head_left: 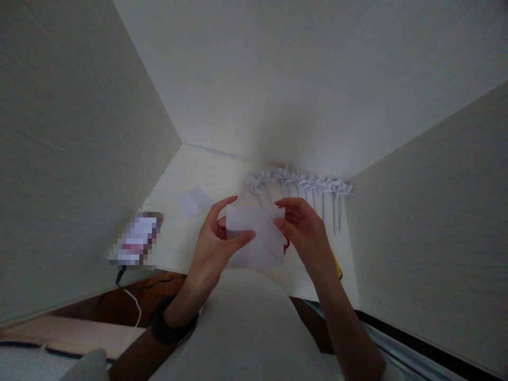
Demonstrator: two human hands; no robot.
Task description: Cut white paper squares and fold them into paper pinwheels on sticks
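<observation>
Both my hands hold a folded piece of white paper (pixel 257 235) above the pale desk (pixel 214 177). My left hand (pixel 212 251) pinches its left edge between thumb and fingers. On the right edge sits my right hand (pixel 304 230), fingers curled over the paper's top corner. Partly hidden under the paper lies something red (pixel 286 244). A dark band circles my left wrist.
A row of several white paper pinwheels (pixel 301 185) on thin sticks lies at the back right of the desk. A small white paper square (pixel 194 202) lies to the left. A phone (pixel 137 241) with a cable sits at the left edge. Pale walls enclose the desk on three sides.
</observation>
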